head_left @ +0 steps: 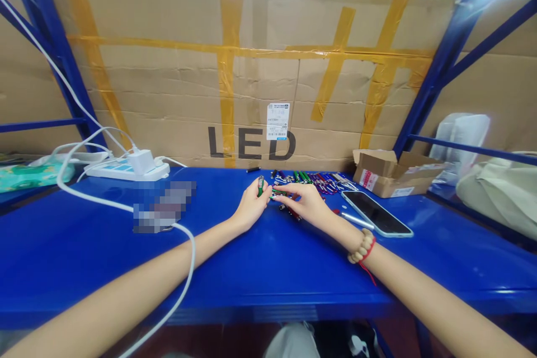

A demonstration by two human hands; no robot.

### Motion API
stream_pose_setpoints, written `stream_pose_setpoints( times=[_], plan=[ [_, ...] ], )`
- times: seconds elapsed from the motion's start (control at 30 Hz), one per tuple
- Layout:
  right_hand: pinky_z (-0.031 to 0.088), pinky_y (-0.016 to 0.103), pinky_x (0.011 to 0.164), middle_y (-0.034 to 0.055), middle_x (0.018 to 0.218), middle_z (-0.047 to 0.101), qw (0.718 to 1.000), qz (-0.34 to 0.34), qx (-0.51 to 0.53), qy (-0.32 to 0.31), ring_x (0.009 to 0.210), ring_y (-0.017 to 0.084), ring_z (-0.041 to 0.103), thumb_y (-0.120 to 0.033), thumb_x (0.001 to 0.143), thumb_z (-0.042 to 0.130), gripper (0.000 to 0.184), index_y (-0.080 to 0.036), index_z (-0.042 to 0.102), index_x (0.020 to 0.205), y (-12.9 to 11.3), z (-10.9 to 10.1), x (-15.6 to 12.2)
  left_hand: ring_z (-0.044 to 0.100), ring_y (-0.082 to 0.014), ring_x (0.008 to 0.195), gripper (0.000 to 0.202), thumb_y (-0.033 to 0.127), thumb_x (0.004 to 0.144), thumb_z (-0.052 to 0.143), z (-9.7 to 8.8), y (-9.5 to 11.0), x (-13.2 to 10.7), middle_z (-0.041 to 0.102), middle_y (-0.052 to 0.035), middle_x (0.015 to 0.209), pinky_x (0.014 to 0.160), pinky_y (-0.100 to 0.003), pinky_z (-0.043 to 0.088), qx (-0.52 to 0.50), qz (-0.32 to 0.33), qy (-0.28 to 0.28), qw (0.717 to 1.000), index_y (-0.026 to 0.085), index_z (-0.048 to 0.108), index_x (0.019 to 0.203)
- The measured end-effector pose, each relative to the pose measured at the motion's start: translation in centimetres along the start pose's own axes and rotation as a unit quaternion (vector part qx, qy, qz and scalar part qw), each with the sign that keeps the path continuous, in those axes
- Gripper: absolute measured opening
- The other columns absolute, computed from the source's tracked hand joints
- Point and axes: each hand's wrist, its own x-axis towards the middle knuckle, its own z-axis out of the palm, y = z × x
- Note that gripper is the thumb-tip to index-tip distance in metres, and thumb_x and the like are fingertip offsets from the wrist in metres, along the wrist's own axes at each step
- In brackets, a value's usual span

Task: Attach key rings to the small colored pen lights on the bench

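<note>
My left hand rests on the blue shelf top with its fingers closed round a small green cylinder held upright. My right hand lies just to its right, fingers pinched on another small green piece pointing toward the left hand. The two hands almost touch. Right behind them lies a row of several small coloured cylinders with clips, green, purple and red. A few loose ones lie under my right hand. A bead bracelet with a red cord sits on my right wrist.
A smartphone and a silver pen-like stick lie right of my right hand. An open small carton stands behind them. A white power strip with charger and cable run at the left. A taped cardboard sheet forms the back wall.
</note>
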Motion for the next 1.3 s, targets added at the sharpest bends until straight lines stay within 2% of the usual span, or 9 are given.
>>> stream_pose_setpoints(
  times=[0.17, 0.3, 0.53, 0.63, 0.77, 0.87, 1.0, 1.1, 1.3],
  plan=[
    [0.045, 0.028, 0.069, 0.0092, 0.087, 0.066, 0.988, -0.064, -0.096, -0.099, 0.076, 0.017, 0.060, -0.027, 0.090, 0.043, 0.024, -0.016, 0.064, 0.093, 0.2, 0.1, -0.2, 0.034, -0.0072, 0.053, 0.022, 0.027, 0.080, 0.044, -0.3, 0.1, -0.1, 0.035, 0.0068, 0.057, 0.055, -0.020, 0.029, 0.156, 0.082, 0.041, 0.984, 0.019, 0.032, 0.064],
    [0.042, 0.026, 0.065, 0.0083, 0.079, 0.062, 0.981, -0.062, -0.132, -0.130, 0.070, 0.015, 0.056, -0.026, 0.090, 0.042, 0.023, -0.014, 0.061, 0.088, 0.3, 0.1, -0.3, 0.036, -0.0080, 0.054, 0.021, 0.024, 0.080, 0.043, -0.2, 0.7, -0.4, 0.037, 0.0062, 0.058, 0.056, -0.020, 0.030, 0.190, 0.107, 0.032, 0.975, 0.019, 0.031, 0.064],
    [0.037, 0.022, 0.056, 0.0027, 0.064, 0.053, 0.988, -0.056, -0.124, -0.078, 0.056, 0.011, 0.047, -0.022, 0.088, 0.044, 0.023, -0.014, 0.060, 0.073, 0.1, 0.4, -0.2, 0.036, -0.0079, 0.054, 0.020, 0.027, 0.080, 0.043, -0.1, 0.9, -0.6, 0.041, 0.0059, 0.059, 0.055, -0.020, 0.030, 0.190, 0.119, 0.019, 0.974, 0.019, 0.033, 0.065],
    [0.038, 0.022, 0.057, 0.0027, 0.064, 0.054, 0.991, -0.052, -0.112, -0.052, 0.056, 0.011, 0.048, -0.022, 0.087, 0.045, 0.022, -0.013, 0.062, 0.076, -0.1, 0.2, 0.0, 0.036, -0.0077, 0.054, 0.022, 0.031, 0.080, 0.044, -0.2, 0.8, -0.6, 0.039, 0.0063, 0.058, 0.055, -0.020, 0.029, 0.157, 0.101, 0.027, 0.982, 0.019, 0.033, 0.065],
    [0.042, 0.024, 0.062, 0.0051, 0.069, 0.059, 0.990, -0.055, -0.126, 0.037, 0.063, 0.014, 0.053, -0.024, 0.088, 0.044, 0.023, -0.014, 0.063, 0.084, -0.1, -0.5, 0.1, 0.031, -0.0072, 0.052, 0.028, 0.036, 0.078, 0.045, -0.2, 0.7, -0.5, 0.034, 0.0069, 0.053, 0.052, -0.020, 0.025, 0.113, 0.056, 0.041, 0.991, 0.019, 0.031, 0.060],
    [0.043, 0.024, 0.062, 0.0064, 0.073, 0.060, 0.985, -0.065, -0.133, 0.093, 0.064, 0.014, 0.055, -0.026, 0.089, 0.043, 0.024, -0.013, 0.063, 0.087, -0.2, -0.6, 0.1, 0.025, -0.0064, 0.050, 0.034, 0.034, 0.072, 0.049, -0.1, 0.5, -0.4, 0.027, 0.0075, 0.050, 0.050, -0.021, 0.021, 0.145, 0.043, 0.004, 0.989, 0.019, 0.025, 0.054],
    [0.045, 0.024, 0.067, 0.0063, 0.078, 0.061, 0.983, -0.096, -0.128, 0.087, 0.069, 0.014, 0.057, -0.025, 0.090, 0.040, 0.025, -0.014, 0.062, 0.093, -0.3, 0.1, 0.0, 0.023, -0.0064, 0.050, 0.030, 0.030, 0.069, 0.045, 0.0, 0.2, -0.2, 0.025, 0.0071, 0.049, 0.049, -0.022, 0.018, 0.187, 0.031, -0.048, 0.981, 0.019, 0.024, 0.051],
    [0.046, 0.024, 0.067, 0.0062, 0.077, 0.060, 0.986, -0.092, -0.125, 0.059, 0.069, 0.014, 0.057, -0.027, 0.091, 0.039, 0.027, -0.015, 0.062, 0.096, -0.4, 0.6, -0.1, 0.025, -0.0068, 0.050, 0.026, 0.029, 0.068, 0.042, 0.1, 0.1, -0.1, 0.027, 0.0064, 0.048, 0.048, -0.022, 0.018, 0.211, 0.020, -0.078, 0.974, 0.018, 0.027, 0.049],
    [0.045, 0.027, 0.072, 0.0080, 0.080, 0.062, 0.991, -0.061, -0.116, 0.030, 0.074, 0.016, 0.058, -0.029, 0.091, 0.038, 0.029, -0.016, 0.063, 0.096, -0.6, 0.5, 0.2, 0.026, -0.0070, 0.050, 0.028, 0.033, 0.069, 0.040, 0.1, 0.4, -0.2, 0.028, 0.0058, 0.048, 0.048, -0.022, 0.018, 0.195, 0.022, -0.043, 0.980, 0.018, 0.030, 0.048]
  ],
)
